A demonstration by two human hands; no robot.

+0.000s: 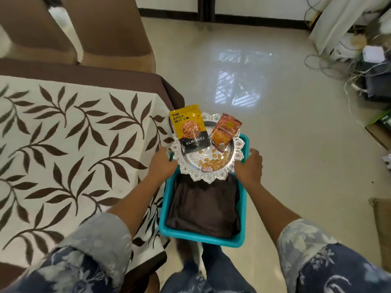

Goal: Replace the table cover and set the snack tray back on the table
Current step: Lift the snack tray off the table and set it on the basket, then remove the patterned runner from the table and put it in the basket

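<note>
- Over teal plastic basket of folded brown cloth: ornate silver snack tray.
- Left hand grips tray's left rim.
- Right hand grips right rim.

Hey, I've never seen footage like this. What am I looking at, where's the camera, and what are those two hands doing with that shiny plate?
There is no machine here: the one picture comes from a wide-angle camera worn on a person's head, looking down at their own arms. The left hand and right hand seem to grip opposite sides of a silver tray, which rests over a teal basket holding a folded dark brown cloth. On the tray lie an almonds pouch, an orange snack packet and loose nuts. At left lies a cream table cover with brown leaves.
</note>
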